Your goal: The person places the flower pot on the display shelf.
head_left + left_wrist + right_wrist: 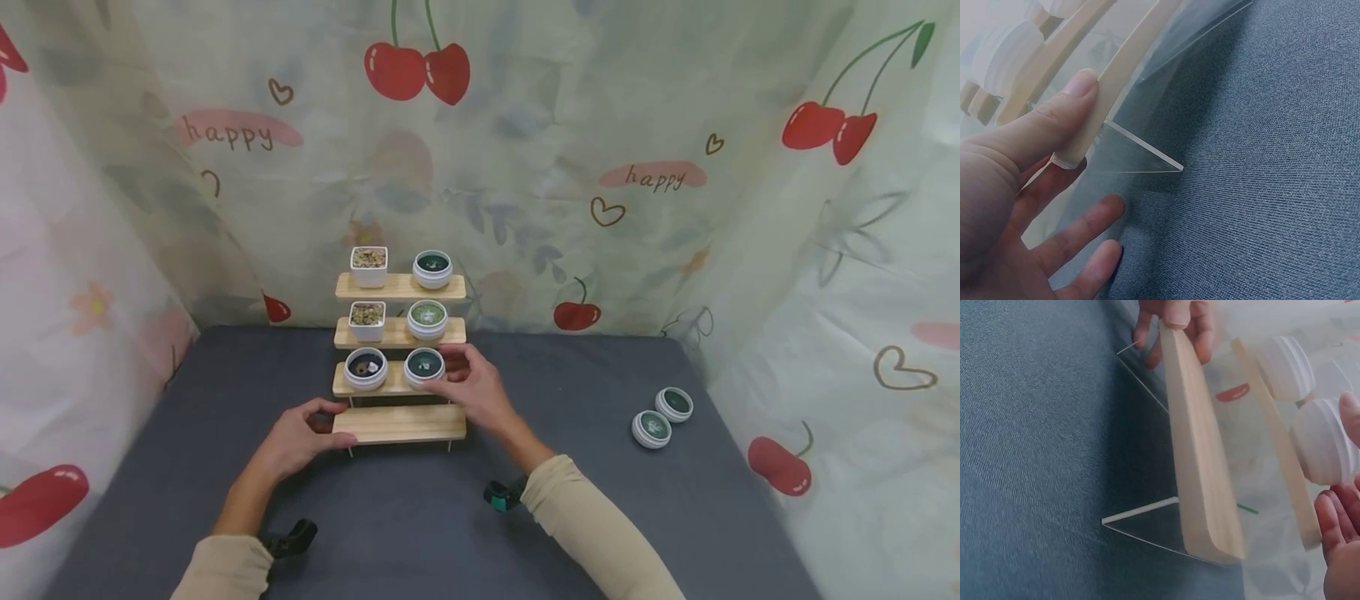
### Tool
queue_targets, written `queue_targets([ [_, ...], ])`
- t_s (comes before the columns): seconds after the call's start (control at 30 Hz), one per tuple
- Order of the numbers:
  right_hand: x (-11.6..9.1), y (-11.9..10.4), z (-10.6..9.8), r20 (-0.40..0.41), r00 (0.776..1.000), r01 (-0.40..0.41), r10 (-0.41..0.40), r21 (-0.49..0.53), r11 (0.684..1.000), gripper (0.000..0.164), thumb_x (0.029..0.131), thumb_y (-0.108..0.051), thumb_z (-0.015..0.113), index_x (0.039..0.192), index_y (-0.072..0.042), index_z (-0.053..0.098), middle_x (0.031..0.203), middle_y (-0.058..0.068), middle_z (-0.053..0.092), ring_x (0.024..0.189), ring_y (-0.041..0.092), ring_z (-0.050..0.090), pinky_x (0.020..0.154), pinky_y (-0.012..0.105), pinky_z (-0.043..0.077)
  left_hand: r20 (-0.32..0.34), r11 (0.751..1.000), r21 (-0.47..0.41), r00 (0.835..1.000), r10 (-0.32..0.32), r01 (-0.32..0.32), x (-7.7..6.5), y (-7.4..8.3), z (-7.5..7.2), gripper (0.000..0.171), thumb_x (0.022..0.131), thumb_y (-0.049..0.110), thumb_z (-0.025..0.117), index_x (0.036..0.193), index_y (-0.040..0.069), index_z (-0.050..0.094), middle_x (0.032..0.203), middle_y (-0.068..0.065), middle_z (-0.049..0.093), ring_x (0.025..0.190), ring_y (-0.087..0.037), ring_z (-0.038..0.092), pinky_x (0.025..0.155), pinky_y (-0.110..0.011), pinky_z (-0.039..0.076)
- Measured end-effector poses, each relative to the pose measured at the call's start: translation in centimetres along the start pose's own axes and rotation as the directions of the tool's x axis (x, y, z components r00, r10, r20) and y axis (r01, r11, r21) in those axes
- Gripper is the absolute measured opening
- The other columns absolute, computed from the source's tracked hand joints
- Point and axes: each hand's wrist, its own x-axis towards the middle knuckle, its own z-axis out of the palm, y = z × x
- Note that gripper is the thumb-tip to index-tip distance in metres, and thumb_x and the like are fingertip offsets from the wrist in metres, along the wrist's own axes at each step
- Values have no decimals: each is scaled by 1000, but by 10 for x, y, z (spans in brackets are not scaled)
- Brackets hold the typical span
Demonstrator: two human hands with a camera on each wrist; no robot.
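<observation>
A stepped wooden display stand (400,423) with clear supports rises in several tiers. My left hand (302,437) pinches the left end of its lowest board (1119,75), thumb on top and index finger beneath; the other fingers are spread. On the tier above, my right hand (476,387) holds a small round white pot (423,367) with dark green filling, thumb at its front and fingers at its right side. Left of that pot sits another round white pot (366,369), dark inside with small pieces. The right wrist view shows the held pot (1325,440) on its board (1288,456).
Higher tiers carry square white pots (367,321) of grainy filling and round pots (427,320) with green filling. Two more round pots (651,429) (674,404) stand on the dark grey tabletop (570,392) at right. A printed curtain (525,167) surrounds the back and sides.
</observation>
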Motion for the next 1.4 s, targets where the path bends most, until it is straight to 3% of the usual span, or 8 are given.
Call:
queue_targets([
  [0.2,-8,2,-16,5,1000,30,-30,38,999,59,80,-23,89,131,-13,62,127,8,69,114,27,67,95,40,55,7,1000,1,1000,-3,3,-1,-1,2,73,74,44,91,132,9,64,129,-18,68,98,-20,69,75,-30,52],
  [0.33,-12,6,-33,-18,999,40,-40,22,999,55,82,-19,87,130,-12,62,131,12,67,119,32,63,96,44,54,11,1000,-9,1000,6,-6,0,-1,1,72,74,44,91,131,9,64,132,-17,67,101,-21,70,76,-30,53],
  [0.63,-23,18,-79,-83,996,11,-17,-73,997,57,84,-29,86,133,-14,61,134,2,66,121,26,63,91,34,55,11,1000,2,1000,-5,5,-2,-1,1,73,74,45,91,132,10,64,129,-17,69,99,-20,70,75,-30,52],
  [0.9,-37,27,-128,-139,990,-9,-13,-154,988,58,86,-33,83,135,-17,58,136,0,64,126,27,62,90,25,53,14,1000,6,1000,-13,13,-2,1,1,74,74,46,91,132,10,63,127,-17,69,98,-20,69,75,-30,52],
  [1.1,-51,30,-166,-185,983,-63,14,-259,964,63,87,-40,81,139,-16,55,140,3,62,123,23,62,86,17,51,15,1000,3,1000,-5,5,-1,1,0,74,73,46,91,132,10,64,127,-17,69,97,-20,69,75,-30,52],
  [1.4,-72,52,-214,-223,975,-85,1,-369,926,63,90,-40,78,142,-13,52,145,12,57,128,33,59,83,8,45,11,1000,5,1000,5,-5,0,1,-1,71,75,43,90,131,10,64,123,-17,71,96,-20,69,74,-30,52],
])
